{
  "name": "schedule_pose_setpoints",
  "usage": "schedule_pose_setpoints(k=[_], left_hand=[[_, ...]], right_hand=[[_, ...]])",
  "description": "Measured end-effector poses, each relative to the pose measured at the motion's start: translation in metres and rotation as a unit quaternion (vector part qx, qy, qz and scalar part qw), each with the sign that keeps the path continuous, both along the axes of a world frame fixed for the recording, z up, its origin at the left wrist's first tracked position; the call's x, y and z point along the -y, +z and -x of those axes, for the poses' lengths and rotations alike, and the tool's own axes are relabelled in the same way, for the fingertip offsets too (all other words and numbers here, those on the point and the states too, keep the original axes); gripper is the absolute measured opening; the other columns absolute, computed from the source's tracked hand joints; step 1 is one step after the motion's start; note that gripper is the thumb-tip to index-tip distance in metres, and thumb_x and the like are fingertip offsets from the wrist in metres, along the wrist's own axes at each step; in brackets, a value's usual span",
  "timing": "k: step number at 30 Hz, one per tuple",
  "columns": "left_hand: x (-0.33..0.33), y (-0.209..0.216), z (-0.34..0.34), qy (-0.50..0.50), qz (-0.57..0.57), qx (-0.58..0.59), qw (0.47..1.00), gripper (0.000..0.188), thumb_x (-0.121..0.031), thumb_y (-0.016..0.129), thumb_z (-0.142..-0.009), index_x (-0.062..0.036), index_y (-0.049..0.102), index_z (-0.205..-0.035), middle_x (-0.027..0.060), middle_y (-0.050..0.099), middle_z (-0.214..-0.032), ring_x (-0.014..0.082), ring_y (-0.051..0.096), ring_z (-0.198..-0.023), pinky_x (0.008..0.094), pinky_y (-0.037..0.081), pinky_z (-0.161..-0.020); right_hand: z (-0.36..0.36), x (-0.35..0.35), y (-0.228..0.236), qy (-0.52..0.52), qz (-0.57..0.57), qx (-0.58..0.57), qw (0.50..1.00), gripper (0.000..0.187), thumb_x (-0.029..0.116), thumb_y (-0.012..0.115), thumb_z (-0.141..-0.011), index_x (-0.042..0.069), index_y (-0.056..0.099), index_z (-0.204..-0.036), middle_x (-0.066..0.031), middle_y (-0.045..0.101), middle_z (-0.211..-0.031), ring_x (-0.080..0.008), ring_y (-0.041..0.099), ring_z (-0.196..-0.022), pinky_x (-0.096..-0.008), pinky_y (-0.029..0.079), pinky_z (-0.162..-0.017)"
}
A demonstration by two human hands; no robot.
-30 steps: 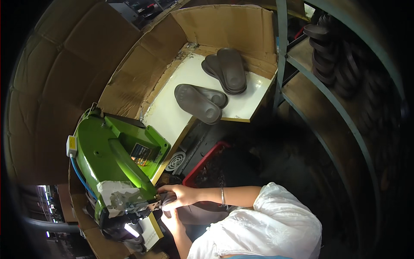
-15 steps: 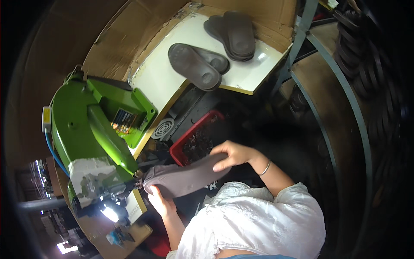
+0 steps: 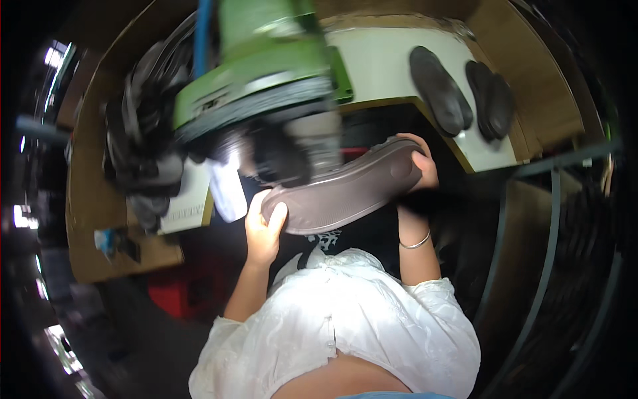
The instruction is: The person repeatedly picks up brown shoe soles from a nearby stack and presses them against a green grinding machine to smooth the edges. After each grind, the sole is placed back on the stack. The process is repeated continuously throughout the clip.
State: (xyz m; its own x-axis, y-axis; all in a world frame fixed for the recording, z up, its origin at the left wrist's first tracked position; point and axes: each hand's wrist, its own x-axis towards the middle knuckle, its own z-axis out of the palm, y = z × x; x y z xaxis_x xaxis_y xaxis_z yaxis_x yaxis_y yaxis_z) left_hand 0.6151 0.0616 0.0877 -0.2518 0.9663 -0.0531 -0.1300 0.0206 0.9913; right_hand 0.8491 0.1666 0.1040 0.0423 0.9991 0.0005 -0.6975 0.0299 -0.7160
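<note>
A long brown shoe sole (image 3: 342,197) is stretched between my two hands in front of my body. My left hand (image 3: 261,233) grips its left end, thumb laid on the near face. Around the raised right end curl the fingers of my right hand (image 3: 425,167), with the thumb on the near side. Just beyond the sole stands a green machine (image 3: 266,66), smeared by motion, its dark lower head close to the sole's far edge. Whether the two touch, I cannot tell.
More brown soles (image 3: 440,90) lie on the white tabletop (image 3: 379,56) at the back right, edged by cardboard (image 3: 545,93). Dark soles are heaped left of the machine (image 3: 143,126). A red stool-like object (image 3: 174,292) is at lower left; metal rack bars (image 3: 548,219) stand at right.
The view has swung left, so the machine now appears more central. Both hands keep hold of the sole; my right hand has shifted round its right end, and the sole appears farther from the machine's tip.
</note>
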Motion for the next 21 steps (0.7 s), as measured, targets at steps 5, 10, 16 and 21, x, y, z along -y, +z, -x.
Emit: schedule_pose_setpoints(k=[5, 10, 16, 21], left_hand=[[0.010, 0.005, 0.037, 0.055, -0.032, -0.039, 0.997, 0.027, -0.004, 0.053, -0.083, 0.0031, 0.046, -0.108, 0.0044, 0.055, -0.096, 0.0092, 0.052, -0.088, 0.0234, 0.041, -0.081], [0.023, -0.001, 0.075, 0.093, 0.009, -0.067, 0.993, 0.023, -0.007, 0.054, -0.082, 0.0022, 0.049, -0.103, 0.0053, 0.057, -0.090, 0.0089, 0.052, -0.082, 0.0229, 0.042, -0.076], [0.038, -0.049, 0.084, -0.026, 0.108, -0.057, 0.992, 0.016, -0.001, 0.047, -0.076, 0.0014, 0.054, -0.090, 0.0012, 0.055, -0.077, 0.0057, 0.049, -0.073, 0.0213, 0.041, -0.066], [0.038, -0.086, 0.031, -0.222, 0.131, -0.094, 0.962, 0.030, -0.005, 0.050, -0.072, 0.0049, 0.055, -0.100, 0.0100, 0.061, -0.086, 0.0145, 0.057, -0.077, 0.0268, 0.045, -0.069]], right_hand=[[0.052, 0.020, -0.021, -0.027, -0.008, -0.035, 0.999, 0.045, 0.025, 0.043, -0.069, -0.006, 0.049, -0.101, -0.0181, 0.058, -0.090, -0.0240, 0.057, -0.081, -0.0302, 0.045, -0.074], [0.089, 0.043, -0.042, -0.001, -0.026, -0.087, 0.996, 0.043, 0.020, 0.043, -0.070, -0.003, 0.047, -0.107, -0.0120, 0.055, -0.099, -0.0200, 0.052, -0.094, -0.0292, 0.039, -0.085], [0.082, 0.040, -0.042, 0.120, -0.064, 0.101, 0.985, 0.037, 0.010, 0.048, -0.068, -0.005, 0.053, -0.101, -0.0084, 0.057, -0.096, -0.0162, 0.051, -0.093, -0.0266, 0.037, -0.087], [0.064, 0.017, 0.001, 0.206, -0.199, 0.356, 0.890, 0.014, 0.000, 0.060, -0.070, -0.003, 0.060, -0.083, -0.0050, 0.058, -0.080, -0.0152, 0.052, -0.072, -0.0277, 0.043, -0.068]])
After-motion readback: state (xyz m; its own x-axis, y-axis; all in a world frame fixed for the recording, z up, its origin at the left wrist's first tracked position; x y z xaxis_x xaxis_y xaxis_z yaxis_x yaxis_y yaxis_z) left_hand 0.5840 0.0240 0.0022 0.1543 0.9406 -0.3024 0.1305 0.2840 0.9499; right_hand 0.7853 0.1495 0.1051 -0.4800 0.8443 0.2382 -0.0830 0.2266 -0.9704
